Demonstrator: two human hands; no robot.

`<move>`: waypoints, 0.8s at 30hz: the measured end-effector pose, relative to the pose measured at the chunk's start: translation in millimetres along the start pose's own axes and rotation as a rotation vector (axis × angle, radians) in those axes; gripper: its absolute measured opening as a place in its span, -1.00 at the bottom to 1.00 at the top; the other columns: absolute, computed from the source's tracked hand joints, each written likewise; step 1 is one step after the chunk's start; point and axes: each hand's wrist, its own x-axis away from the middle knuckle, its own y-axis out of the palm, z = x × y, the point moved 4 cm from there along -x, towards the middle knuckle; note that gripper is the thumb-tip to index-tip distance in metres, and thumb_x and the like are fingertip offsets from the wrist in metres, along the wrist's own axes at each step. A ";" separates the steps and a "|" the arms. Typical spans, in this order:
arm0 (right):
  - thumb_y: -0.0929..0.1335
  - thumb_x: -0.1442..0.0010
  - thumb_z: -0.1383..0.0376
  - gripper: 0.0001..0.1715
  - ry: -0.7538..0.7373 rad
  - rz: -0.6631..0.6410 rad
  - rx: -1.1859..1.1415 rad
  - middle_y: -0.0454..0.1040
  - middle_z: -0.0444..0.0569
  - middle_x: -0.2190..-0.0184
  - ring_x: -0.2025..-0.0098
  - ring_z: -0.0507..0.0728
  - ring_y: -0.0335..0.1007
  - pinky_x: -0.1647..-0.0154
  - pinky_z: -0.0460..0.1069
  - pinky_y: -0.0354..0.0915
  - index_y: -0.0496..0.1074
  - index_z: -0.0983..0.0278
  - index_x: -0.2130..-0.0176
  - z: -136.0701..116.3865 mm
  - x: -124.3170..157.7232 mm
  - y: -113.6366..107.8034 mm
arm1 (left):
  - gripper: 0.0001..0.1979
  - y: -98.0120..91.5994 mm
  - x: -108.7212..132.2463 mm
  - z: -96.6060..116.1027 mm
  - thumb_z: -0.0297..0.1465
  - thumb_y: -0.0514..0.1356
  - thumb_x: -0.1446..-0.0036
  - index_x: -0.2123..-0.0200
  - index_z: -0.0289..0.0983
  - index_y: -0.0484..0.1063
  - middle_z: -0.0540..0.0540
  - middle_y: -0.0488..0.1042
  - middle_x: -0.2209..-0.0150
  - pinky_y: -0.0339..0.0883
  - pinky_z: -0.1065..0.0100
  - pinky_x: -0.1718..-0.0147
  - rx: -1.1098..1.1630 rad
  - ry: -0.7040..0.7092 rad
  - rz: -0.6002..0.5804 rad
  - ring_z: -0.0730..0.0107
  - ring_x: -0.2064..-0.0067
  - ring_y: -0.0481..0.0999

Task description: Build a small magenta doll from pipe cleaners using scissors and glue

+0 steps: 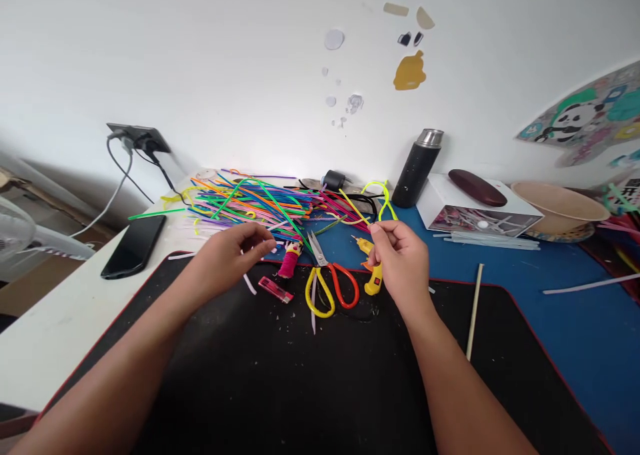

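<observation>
My left hand [235,252] hovers over the left part of the mat, fingers loosely curled and the thumb apart from them; I see nothing in it. Just right of it stands a small magenta pipe-cleaner figure [289,262], with a pink lighter [276,290] lying nearer me. My right hand [403,262] is closed in a pinch, and a thin yellow pipe cleaner [355,206] runs to its fingertips. Partly behind that hand is a yellow glue gun [373,283]. Scissors [327,275] with yellow and red handles lie between both hands, blades slightly apart.
Many coloured pipe cleaners [260,202] are heaped along the wall. A black phone [134,247] lies left. A black flask [418,168], a white box [480,208] and a beige bowl [560,202] stand back right. A thin stick [475,312] rests on the black mat [300,388].
</observation>
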 end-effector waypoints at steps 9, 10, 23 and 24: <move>0.47 -0.31 0.10 -0.77 -0.009 -0.028 0.023 0.33 -0.31 0.67 0.66 0.02 0.34 0.57 -0.08 0.30 0.55 0.21 0.26 1.3 4.4 4.0 | -0.73 46.4 1.4 -3.9 -0.08 0.21 -0.38 0.16 -0.16 0.38 -0.07 0.56 0.26 0.32 0.18 0.19 -0.373 0.101 0.009 0.08 0.20 0.58; 0.47 -0.32 0.11 -0.77 -0.011 -0.035 0.030 0.33 -0.31 0.67 0.66 0.03 0.35 0.57 -0.08 0.30 0.55 0.21 0.26 1.5 5.0 4.9 | -0.74 49.4 1.5 -3.6 -0.10 0.22 -0.38 0.16 -0.16 0.35 -0.08 0.56 0.25 0.33 0.17 0.18 -0.396 0.111 0.000 0.06 0.18 0.59; 0.45 -0.37 0.09 -0.74 -0.052 -0.090 0.139 0.37 -0.26 0.65 0.64 0.04 0.33 0.55 -0.05 0.27 0.55 0.22 0.26 0.3 10.7 9.3 | -0.77 67.0 -4.1 -1.0 -0.17 0.24 -0.41 0.18 -0.17 0.31 -0.12 0.60 0.30 0.28 0.19 0.26 -0.575 0.062 -0.115 -0.01 0.21 0.64; 0.45 -0.37 0.09 -0.74 -0.055 -0.092 0.150 0.37 -0.25 0.64 0.63 0.05 0.33 0.55 -0.04 0.27 0.56 0.21 0.25 0.1 11.1 9.8 | -0.78 67.8 -4.4 -1.4 -0.19 0.24 -0.41 0.18 -0.17 0.30 -0.12 0.59 0.30 0.26 0.19 0.27 -0.570 0.052 -0.118 -0.01 0.22 0.64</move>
